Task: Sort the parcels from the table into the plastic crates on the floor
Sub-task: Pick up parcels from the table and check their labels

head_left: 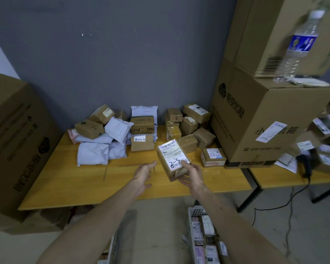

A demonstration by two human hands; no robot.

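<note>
Crate point(195, 212) on floor holds labelled parcels point(211, 252); right hand point(193, 175) grips box point(172, 155).

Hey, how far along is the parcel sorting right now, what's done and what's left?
Done: the crate on the floor already holds several parcels. In hand: the right hand grips a labelled brown box above the table, the left hand open beside it. Left: a pile of white mailer bags and many small brown boxes sit on the table, so much remains.
</note>
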